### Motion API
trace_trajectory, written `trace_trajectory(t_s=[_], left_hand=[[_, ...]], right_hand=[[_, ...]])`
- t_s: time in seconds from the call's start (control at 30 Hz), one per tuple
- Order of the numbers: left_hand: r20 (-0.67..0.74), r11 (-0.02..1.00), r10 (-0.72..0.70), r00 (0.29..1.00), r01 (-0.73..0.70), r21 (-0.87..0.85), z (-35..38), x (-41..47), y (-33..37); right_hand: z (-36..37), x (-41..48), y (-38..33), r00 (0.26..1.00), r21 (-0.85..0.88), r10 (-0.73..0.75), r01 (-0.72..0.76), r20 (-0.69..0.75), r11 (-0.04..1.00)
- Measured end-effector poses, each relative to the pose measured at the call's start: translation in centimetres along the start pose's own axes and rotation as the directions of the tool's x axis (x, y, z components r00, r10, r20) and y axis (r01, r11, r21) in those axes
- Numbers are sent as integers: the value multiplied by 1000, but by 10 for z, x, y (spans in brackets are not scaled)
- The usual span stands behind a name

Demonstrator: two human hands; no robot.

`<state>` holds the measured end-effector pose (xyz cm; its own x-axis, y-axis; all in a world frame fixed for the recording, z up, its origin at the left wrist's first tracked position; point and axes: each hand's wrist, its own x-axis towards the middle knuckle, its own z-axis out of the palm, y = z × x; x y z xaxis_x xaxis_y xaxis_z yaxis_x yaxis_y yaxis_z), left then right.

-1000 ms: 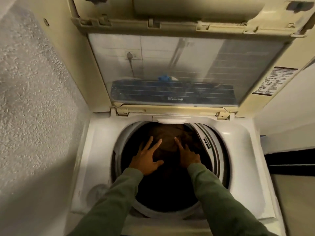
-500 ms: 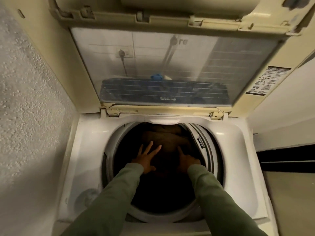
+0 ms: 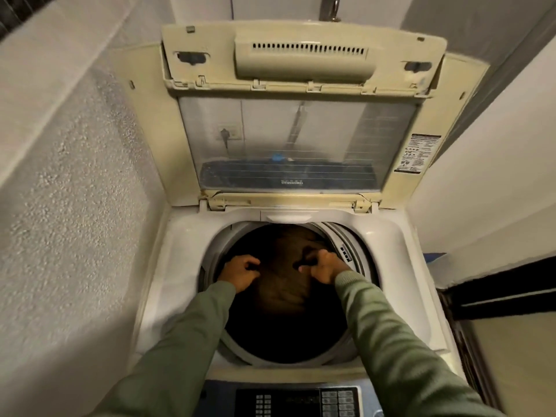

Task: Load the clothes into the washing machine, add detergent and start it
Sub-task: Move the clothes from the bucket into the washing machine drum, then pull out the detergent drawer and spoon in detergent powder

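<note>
A top-loading washing machine [image 3: 180, 260] stands with its lid [image 3: 301, 136] folded up against the back. Inside the dark drum lies a brown garment [image 3: 282, 287]. Both my arms, in green sleeves, reach into the drum. My left hand [image 3: 240, 272] has its fingers curled into the left side of the garment. My right hand [image 3: 323, 266] grips the garment's right side, close to the drum's inner ring. The rest of the drum's content is too dark to make out. No detergent is in view.
The control panel [image 3: 301, 401] with its buttons sits at the near edge of the machine. A rough plastered wall [image 3: 75, 206] hems the machine in on the left. A wall and a dark-framed door [image 3: 496, 296] stand to the right.
Both hands lay flat with spread fingers on the brown garment; now their fingers are curled into it and the hands sit wider apart. The view has pulled back, showing the control panel.
</note>
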<state>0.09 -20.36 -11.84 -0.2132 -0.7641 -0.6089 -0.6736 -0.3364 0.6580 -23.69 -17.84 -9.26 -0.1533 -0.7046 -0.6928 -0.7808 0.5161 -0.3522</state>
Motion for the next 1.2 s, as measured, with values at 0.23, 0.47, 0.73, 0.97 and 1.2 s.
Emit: trace_trajectory(t_s=[0.23,0.47,0.73,0.97,1.2], left_hand=[[-53,1000,12,999,-11,16,-9,-26,21],[-76,928,-18,997,-11,-371,-8,-37,54],[-12,658,-136,991,81,-748,-3,-38,73],[-4,315,-163,987,48,-948,5,-22,87],[-40,158,-191,981,-9,-987,16,3,98]], right_hand=[[-1,-22,-22,987,51,-111,117,-113,992],[-9,-28,-46,936,406,-156,282,-315,869],[-16,-31,-56,981,912,44,160,-190,377],[-8,-6,-53,994,992,92,52,-62,114],[-7,11,-57,997,986,70,43,-32,-161]])
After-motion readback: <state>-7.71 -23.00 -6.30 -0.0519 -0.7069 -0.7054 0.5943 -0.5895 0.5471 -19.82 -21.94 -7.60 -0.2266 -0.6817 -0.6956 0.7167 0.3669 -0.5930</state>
